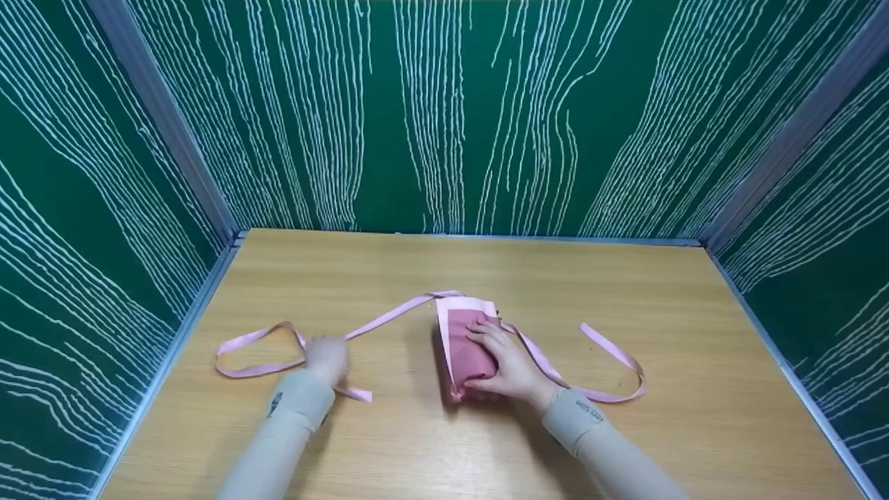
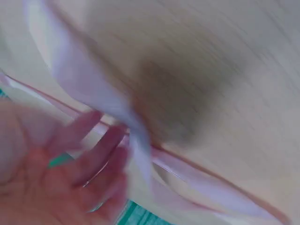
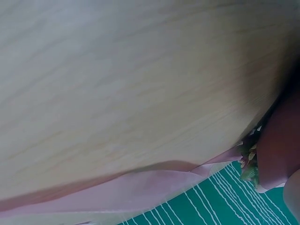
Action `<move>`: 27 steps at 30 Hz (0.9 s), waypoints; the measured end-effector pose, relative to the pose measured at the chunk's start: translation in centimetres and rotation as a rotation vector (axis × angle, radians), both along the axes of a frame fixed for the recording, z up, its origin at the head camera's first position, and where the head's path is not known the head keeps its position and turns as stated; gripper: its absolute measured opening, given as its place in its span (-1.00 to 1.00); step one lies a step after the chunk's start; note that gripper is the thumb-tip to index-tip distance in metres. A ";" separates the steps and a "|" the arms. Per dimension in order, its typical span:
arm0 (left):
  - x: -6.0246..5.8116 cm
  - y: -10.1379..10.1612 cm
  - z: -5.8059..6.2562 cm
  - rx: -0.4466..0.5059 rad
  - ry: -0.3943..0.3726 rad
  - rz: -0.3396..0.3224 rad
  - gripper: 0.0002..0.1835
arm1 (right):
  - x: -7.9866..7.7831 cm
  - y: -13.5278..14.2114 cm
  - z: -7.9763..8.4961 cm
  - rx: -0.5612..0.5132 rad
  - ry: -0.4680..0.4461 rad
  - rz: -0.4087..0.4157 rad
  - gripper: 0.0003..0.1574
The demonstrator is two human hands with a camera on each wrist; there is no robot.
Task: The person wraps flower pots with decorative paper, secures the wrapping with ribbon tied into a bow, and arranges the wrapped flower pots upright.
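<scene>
A small bouquet wrapped in dark pink paper with a pale pink border lies on the table. My right hand holds it from the right, fingers over the wrap and thumb near its lower end. Bits of green leaf show beside the wrap in the right wrist view. A long pink ribbon runs from behind the bouquet to the left. Over that ribbon is my left hand; in the left wrist view its fingers are loosely bent and spread, with the ribbon at the fingertips.
The ribbon forms a loop left of the left hand, and a short end lies to its right. Another length of ribbon curves out on the right. Green walls with white lines enclose the wooden table.
</scene>
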State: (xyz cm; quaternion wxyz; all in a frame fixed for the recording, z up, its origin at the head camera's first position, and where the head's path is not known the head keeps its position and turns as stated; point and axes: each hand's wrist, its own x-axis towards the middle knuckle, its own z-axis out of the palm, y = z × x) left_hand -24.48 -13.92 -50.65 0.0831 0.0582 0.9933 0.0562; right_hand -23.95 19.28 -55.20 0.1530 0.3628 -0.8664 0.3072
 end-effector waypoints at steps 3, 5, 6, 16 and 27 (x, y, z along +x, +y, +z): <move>-0.2 2.3 -0.4 0.246 0.065 -0.008 -0.87 | 0.0 0.0 -0.1 0.001 0.012 -0.003 0.05; -0.2 4.3 -0.7 0.477 0.024 -0.001 -0.81 | 0.0 0.1 -0.2 0.001 0.014 -0.006 0.05; -0.1 5.3 -0.8 0.596 -0.036 0.009 -0.76 | -0.1 0.1 -0.2 0.006 0.019 -0.006 0.05; 0.8 12.0 -1.6 1.142 -0.601 0.085 -0.29 | -0.1 0.0 -0.2 0.025 0.028 -0.018 0.03; 0.7 13.1 -2.4 1.243 -0.669 0.155 -0.48 | 0.0 0.0 -0.2 0.013 0.018 -0.002 0.06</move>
